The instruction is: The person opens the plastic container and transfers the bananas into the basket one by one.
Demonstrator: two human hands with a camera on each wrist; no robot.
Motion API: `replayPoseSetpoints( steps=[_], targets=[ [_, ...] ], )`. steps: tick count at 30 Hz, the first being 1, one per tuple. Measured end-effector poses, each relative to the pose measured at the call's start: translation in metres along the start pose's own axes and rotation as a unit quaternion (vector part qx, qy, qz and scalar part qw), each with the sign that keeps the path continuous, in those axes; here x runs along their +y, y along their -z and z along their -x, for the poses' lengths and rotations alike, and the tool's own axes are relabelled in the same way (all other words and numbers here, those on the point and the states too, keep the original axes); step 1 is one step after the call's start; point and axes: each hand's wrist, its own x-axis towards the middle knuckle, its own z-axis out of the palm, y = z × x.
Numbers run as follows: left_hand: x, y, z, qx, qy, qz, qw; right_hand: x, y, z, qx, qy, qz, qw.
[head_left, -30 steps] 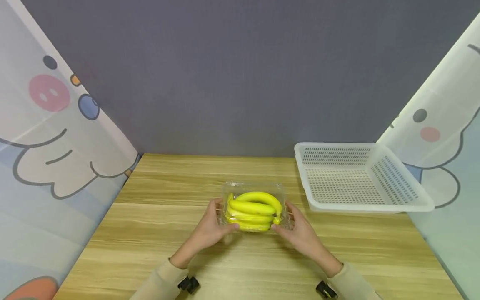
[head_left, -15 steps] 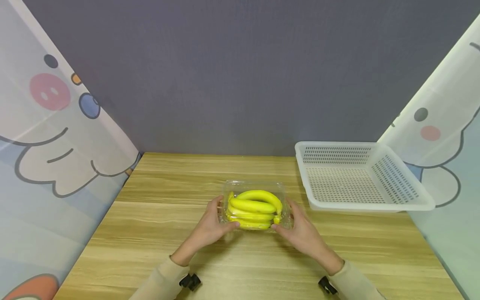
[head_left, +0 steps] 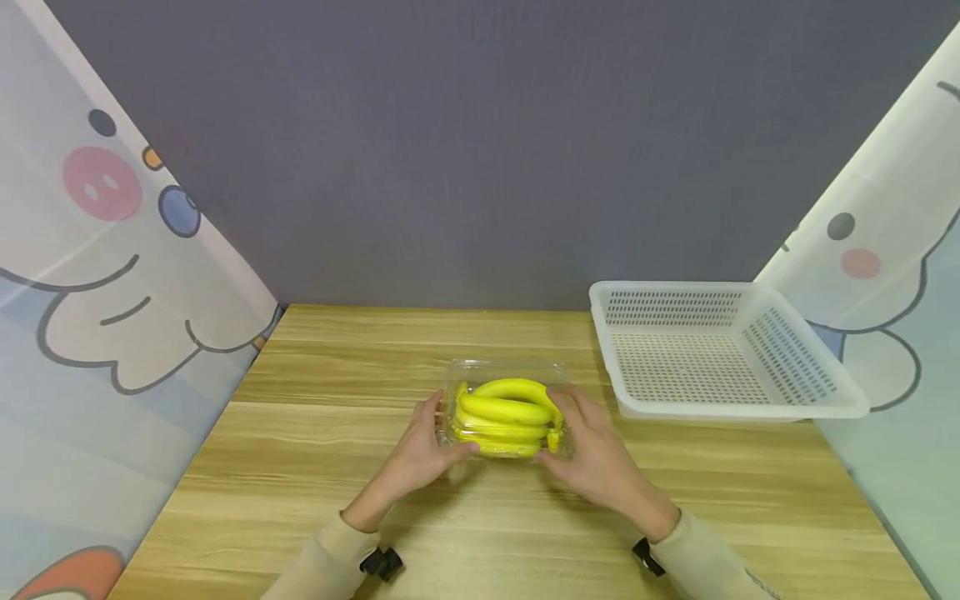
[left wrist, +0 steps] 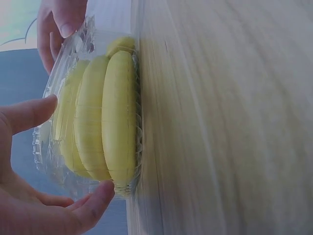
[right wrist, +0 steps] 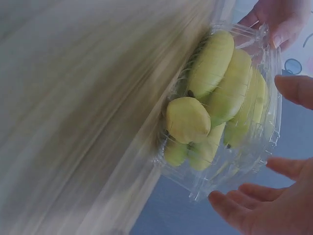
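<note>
The banana box point(head_left: 504, 417) lies between left hand point(head_left: 422, 454), gripping one end, and right hand point(head_left: 595, 454) (fingers spread, touch unclear from here).

Saw a plain dark grey wall point(head_left: 450, 150) straight ahead, at the far edge of a light wooden tabletop point(head_left: 300, 450) with streaky grain. Found a slanting left panel point(head_left: 172, 308) printed with a pink-snouted cartoon, and opposite, a right panel point(head_left: 877, 358) with grey and pink ovals. Noticed brightness along the latter's upper edge, and soft shadows on the wood.
</note>
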Motion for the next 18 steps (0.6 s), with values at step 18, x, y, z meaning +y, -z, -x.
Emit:
replayPoseSetpoints(
  steps=[18],
  targets=[
    [-0.002,0.0013,-0.0021,-0.002,0.0,0.002,1.0,0.0024,-0.0084,-0.0077,0.019,0.106,0.129,0.9857]
  ],
)
